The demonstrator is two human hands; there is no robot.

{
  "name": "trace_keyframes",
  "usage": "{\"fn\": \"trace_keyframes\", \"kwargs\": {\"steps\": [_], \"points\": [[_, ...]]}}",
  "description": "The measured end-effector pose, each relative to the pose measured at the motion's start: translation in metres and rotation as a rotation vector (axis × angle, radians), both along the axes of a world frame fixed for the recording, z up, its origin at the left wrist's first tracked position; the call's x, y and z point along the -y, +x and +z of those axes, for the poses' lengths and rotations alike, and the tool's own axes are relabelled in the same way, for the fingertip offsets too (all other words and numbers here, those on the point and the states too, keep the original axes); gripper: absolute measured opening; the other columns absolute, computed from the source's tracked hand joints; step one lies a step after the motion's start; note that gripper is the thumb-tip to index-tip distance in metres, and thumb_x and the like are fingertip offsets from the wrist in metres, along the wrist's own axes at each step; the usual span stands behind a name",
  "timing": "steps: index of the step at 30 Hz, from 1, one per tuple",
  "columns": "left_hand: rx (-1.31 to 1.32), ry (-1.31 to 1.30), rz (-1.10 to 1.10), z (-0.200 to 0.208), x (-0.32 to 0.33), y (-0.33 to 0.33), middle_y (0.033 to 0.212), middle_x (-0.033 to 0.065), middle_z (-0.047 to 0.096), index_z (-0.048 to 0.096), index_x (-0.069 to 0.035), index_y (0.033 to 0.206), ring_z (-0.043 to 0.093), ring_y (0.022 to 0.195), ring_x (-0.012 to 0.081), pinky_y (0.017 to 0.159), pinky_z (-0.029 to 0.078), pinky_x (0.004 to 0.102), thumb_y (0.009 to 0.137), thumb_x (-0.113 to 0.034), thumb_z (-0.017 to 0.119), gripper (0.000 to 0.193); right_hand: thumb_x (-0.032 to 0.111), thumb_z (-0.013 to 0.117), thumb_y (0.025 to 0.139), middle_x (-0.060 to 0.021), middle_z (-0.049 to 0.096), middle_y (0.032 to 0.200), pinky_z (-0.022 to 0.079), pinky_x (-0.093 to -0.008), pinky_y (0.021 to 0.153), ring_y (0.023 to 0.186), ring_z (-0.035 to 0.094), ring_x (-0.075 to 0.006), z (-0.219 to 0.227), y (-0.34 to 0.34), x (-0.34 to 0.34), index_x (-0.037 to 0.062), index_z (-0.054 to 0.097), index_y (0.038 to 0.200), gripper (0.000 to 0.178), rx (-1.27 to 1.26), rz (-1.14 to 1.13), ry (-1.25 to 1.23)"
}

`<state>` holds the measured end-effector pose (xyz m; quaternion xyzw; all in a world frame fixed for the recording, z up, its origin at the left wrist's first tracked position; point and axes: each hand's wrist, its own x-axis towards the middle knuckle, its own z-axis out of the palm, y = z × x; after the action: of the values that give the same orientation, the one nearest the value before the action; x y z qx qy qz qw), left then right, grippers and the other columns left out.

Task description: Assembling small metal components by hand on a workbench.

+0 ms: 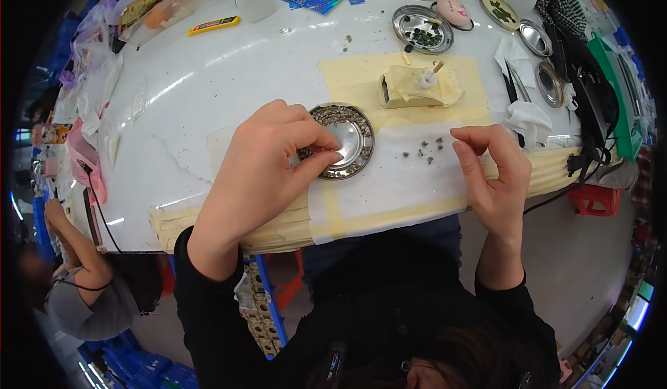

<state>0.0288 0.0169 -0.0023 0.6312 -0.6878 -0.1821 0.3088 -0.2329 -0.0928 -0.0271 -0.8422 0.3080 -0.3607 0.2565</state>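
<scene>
My left hand (267,159) is over a round metal dish (359,143) with a raised rim. Its thumb and forefinger are pinched together above the bare middle; anything between them is too small to make out. Many small grey-brown metal-looking pieces (338,115) lie round the dish, partly hidden by the hand. To the right, several similar loose pieces (426,149) are scattered on a white sheet (389,187). Beside them is my right hand (495,163), its thumb and forefinger bent toward each other with a small gap and nothing visible between.
Behind the sheet stands a small block wrapped in yellowish tape (413,90), holding a short stick. Farther back are a metal plate with dark green bits (422,31) and a yellow cutter (214,25). Tweezers (517,83) and crumpled tissue (529,120) lie right. Another person (90,285) sits left.
</scene>
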Motion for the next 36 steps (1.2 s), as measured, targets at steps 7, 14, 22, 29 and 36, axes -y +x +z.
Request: {"fn": "trace_keyframes", "kwargs": {"steps": [7,14,22,29,36], "points": [[0.099,0.03,-0.006,0.001,-0.003,-0.007,0.074,0.0055,0.059,0.069,-0.003,0.079,0.051,0.075,0.0236,0.067,0.043,0.0352,0.07,-0.001,0.078,0.013,-0.002,0.071,0.084,-0.0088,0.067,0.081,0.051,-0.0271,0.064,0.07,0.063,-0.0181,0.003,0.002,-0.003,-0.0014,0.069,0.093,0.009,-0.005,0.019,0.02],[-0.209,0.03,0.053,-0.002,0.003,-0.009,0.084,0.0057,0.067,0.067,-0.002,0.086,0.062,0.075,0.0139,0.065,0.049,0.0271,0.082,-0.002,0.073,0.008,-0.002,0.072,0.083,-0.0093,0.067,0.081,0.05,-0.0267,0.063,0.069,0.062,-0.0174,0.005,-0.004,-0.003,-0.0019,0.069,0.092,0.01,0.083,-0.015,0.056],[-1.269,0.329,0.106,-0.002,0.019,-0.019,0.093,0.0054,0.068,0.063,0.002,0.117,0.064,0.081,0.0074,0.072,0.052,0.0197,0.099,-0.014,0.061,0.024,-0.004,0.077,0.072,-0.0072,0.065,0.08,0.046,-0.0311,0.062,0.071,0.059,-0.0226,0.018,0.022,-0.015,0.0034,0.071,0.089,0.019,0.182,0.106,-0.103],[-1.609,0.407,-0.03,-0.014,0.019,-0.025,0.084,-0.0005,0.063,0.067,-0.003,0.102,0.055,0.073,0.0065,0.066,0.045,0.0206,0.098,-0.018,0.065,0.016,-0.001,0.08,0.07,-0.0057,0.063,0.081,0.045,-0.0314,0.061,0.071,0.057,-0.0221,0.018,0.056,-0.015,0.0058,0.07,0.09,0.023,0.266,0.11,-0.159],[-1.518,0.325,0.004,-0.016,0.011,-0.027,0.084,0.0027,0.066,0.07,-0.002,0.099,0.056,0.07,0.0076,0.064,0.046,0.022,0.096,-0.015,0.067,0.014,-0.002,0.08,0.068,-0.0056,0.062,0.08,0.047,-0.0322,0.059,0.07,0.058,-0.0229,0.013,0.069,-0.013,0.0054,0.069,0.086,0.023,0.313,0.14,-0.363]]}}
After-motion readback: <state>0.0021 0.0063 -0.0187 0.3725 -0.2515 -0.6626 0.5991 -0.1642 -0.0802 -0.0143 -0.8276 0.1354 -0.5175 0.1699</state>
